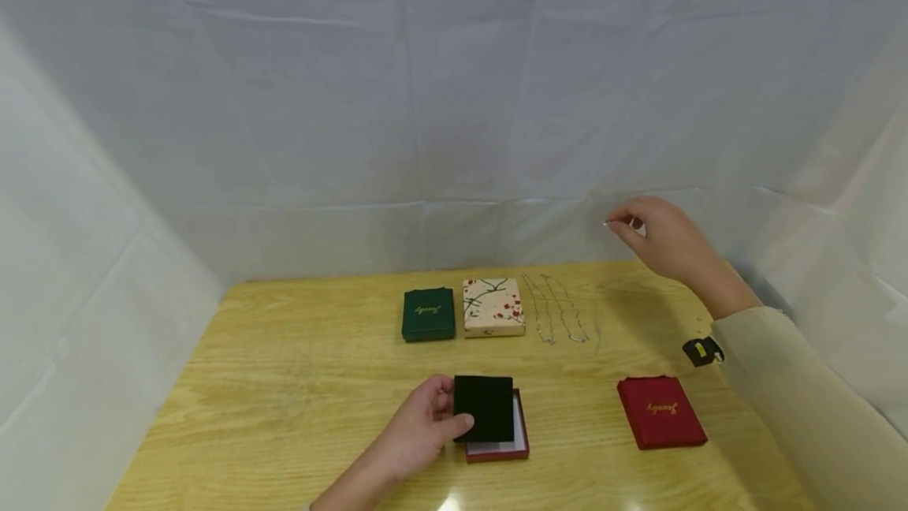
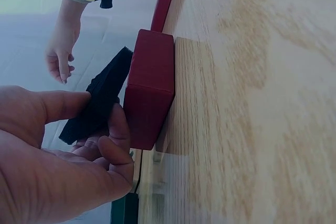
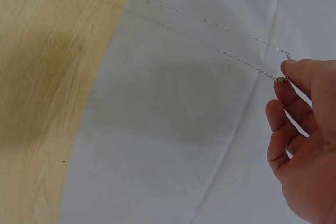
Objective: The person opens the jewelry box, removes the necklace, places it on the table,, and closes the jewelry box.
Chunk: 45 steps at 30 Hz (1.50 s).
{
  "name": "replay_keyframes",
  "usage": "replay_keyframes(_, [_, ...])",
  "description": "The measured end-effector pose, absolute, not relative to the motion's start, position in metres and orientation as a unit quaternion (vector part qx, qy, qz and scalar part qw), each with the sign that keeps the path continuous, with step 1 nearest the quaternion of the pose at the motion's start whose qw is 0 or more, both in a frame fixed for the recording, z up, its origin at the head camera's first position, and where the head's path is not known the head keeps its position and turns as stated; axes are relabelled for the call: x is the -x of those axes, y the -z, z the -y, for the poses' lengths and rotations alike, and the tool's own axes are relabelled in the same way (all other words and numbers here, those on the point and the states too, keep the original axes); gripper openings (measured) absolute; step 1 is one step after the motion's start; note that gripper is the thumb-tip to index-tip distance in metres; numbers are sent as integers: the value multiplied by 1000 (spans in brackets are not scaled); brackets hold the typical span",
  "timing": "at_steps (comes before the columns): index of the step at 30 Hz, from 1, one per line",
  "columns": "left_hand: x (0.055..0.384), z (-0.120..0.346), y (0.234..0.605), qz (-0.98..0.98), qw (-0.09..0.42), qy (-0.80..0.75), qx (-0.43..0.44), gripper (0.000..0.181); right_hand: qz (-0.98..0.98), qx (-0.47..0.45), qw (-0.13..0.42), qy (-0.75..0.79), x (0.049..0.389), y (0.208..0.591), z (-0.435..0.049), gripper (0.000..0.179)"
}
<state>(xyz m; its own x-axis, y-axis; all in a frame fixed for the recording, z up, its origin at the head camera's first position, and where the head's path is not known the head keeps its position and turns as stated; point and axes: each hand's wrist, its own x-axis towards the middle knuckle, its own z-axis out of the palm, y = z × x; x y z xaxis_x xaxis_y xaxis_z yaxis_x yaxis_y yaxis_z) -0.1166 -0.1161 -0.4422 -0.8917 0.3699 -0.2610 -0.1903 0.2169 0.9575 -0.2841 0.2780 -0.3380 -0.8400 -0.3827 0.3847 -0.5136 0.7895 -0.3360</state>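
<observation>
A thin silver necklace [image 3: 245,63] hangs from my right hand [image 1: 660,239], which pinches it at a small beaded piece between thumb and fingertip, raised above the table's far right. In the right wrist view its two strands slant down toward the table. My left hand [image 1: 418,428] grips a black square pad [image 1: 485,407], thumb on top and fingers beneath. The pad is held tilted at an open red box [image 1: 523,432] with a white inside; it covers much of the opening. In the left wrist view the pad [image 2: 102,95] leans beside the box's red wall [image 2: 152,66].
A red lid with gold lettering [image 1: 663,412] lies at the right. Farther back are a green box [image 1: 429,315], a floral-patterned box [image 1: 493,307] and silver necklaces [image 1: 560,310] laid lengthwise. White cloth [image 1: 340,101] encloses the wooden table [image 1: 284,385]. A black device [image 1: 698,352] is on my right wrist.
</observation>
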Motion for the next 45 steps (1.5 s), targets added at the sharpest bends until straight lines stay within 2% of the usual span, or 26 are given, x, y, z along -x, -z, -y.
replay_keyframes(8, [114, 116, 440, -747, 226, -622, -60, 44, 930, -231, 199, -203, 304, 331, -273, 17])
replay_keyframes(12, [112, 116, 441, -744, 223, -627, -63, 38, 934, -228, 199, -190, 305, 337, -275, 17])
replay_keyframes(30, [113, 117, 442, -729, 224, -643, -70, 34, 948, -240, 66, -197, 295, 381, -289, 16])
replay_keyframes(45, [113, 118, 441, -727, 226, -645, -68, 33, 943, -259, 2, -208, 285, 399, -289, 10])
